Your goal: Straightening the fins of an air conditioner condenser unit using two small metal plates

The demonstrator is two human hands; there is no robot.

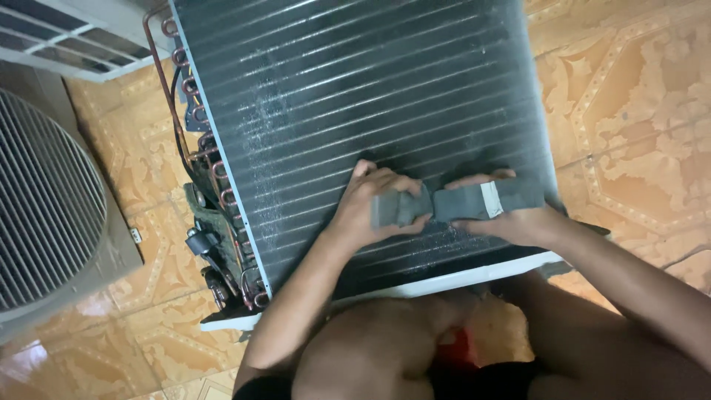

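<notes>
Both grips are closed on one grey foam strip [459, 201]: the left hand [374, 204] pinches its folded end between thumb and fingers, the right hand [511, 218] clamps the other end, where a pale tape patch shows. That strip lies across the finned coil [355, 89] near the coil's 5 o'clock corner, just above the white base rail [452, 280]. Judging by this, the strip is only partly seated; its middle bows up between the hands and is not yet pressed flat. Most of the fin face, toward 12 o'clock, is bare, giving open room to slide upward. At 9 o'clock the copper bends [215, 178] and wiring crowd the coil's edge, so room there is tight. Beyond them stands a fan grille [44, 200]. Tiled floor [637, 111] lies open at 3 o'clock.
</notes>
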